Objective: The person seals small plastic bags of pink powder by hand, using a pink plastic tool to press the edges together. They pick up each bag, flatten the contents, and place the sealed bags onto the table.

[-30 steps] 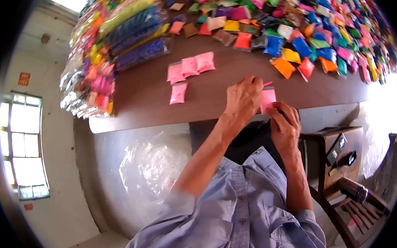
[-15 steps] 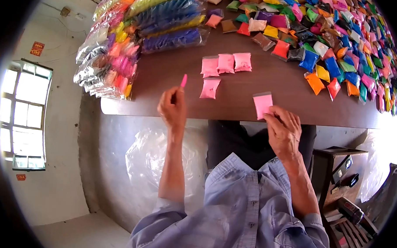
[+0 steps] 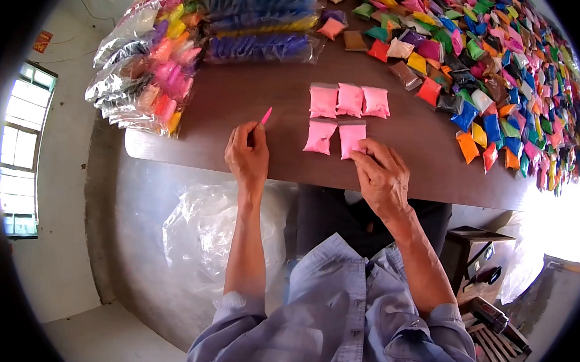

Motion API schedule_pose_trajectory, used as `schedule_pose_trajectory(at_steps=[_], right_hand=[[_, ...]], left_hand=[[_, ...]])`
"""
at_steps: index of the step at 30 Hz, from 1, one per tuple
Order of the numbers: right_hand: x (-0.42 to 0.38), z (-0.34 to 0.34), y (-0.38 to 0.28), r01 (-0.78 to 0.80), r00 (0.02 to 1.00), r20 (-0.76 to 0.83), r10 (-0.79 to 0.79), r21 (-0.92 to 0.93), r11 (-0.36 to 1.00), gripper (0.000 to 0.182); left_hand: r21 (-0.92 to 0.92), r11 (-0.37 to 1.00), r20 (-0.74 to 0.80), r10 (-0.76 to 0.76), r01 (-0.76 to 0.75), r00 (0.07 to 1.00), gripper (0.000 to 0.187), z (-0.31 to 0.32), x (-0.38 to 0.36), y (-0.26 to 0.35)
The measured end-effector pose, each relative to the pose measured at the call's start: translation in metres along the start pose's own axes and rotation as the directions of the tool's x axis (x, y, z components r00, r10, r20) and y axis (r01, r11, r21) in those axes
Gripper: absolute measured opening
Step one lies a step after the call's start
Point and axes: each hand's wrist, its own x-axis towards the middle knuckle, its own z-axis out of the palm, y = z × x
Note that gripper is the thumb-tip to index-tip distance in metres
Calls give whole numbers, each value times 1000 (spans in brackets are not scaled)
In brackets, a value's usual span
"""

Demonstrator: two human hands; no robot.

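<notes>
Brown counter (image 3: 242,96): carries all the goods. Far right, a wide spread of small multicoloured packets (image 3: 485,66). Far left, bundled packs in clear plastic (image 3: 153,68). Centre, a row of three pink packets (image 3: 349,101), a fourth pink packet (image 3: 319,136) just near of them. Right hand (image 3: 383,178): fingertips pressed on a fifth pink packet (image 3: 351,138), flat on the counter beside the fourth. Left hand (image 3: 247,155): closed, pinching a thin pink stick (image 3: 265,116), tip raised, left of the packets
</notes>
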Motion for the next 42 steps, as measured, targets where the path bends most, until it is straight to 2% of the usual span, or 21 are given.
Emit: schedule_pose_trajectory(at_steps=[4, 10, 15, 21, 29, 33, 42], right_hand=[[5, 2, -4, -6, 1000, 20, 7, -14, 1000, 15], [4, 3, -1, 5, 1000, -4, -5, 7, 1000, 11], [2, 2, -3, -4, 998, -66, 5, 6, 1000, 12], [-4, -9, -6, -33, 995, -91, 41, 84, 996, 19], [-27, -14, -5, -103, 981, -152, 123, 134, 986, 14], [-33, -14, -5, -81, 981, -166, 99, 108, 991, 13], [-34, -19, -2, -16, 984, -176, 32, 93, 996, 12]], left_hand=[[-42, 999, -11, -8, 8, 1000, 6, 0, -1, 1], [-30, 993, -81, 110, -113, 991, 5, 5, -3, -6], [-52, 998, -38, 28, -30, 999, 3, -1, -3, 4], [-32, 999, -31, 27, -28, 999, 4, 1, -5, -4], [-1, 999, -34, 50, -50, 998, 5, 0, -4, 1], [21, 994, -53, 110, -109, 993, 5, 2, -4, -4], [64, 991, -44, 124, -121, 991, 5, 3, -4, -6]])
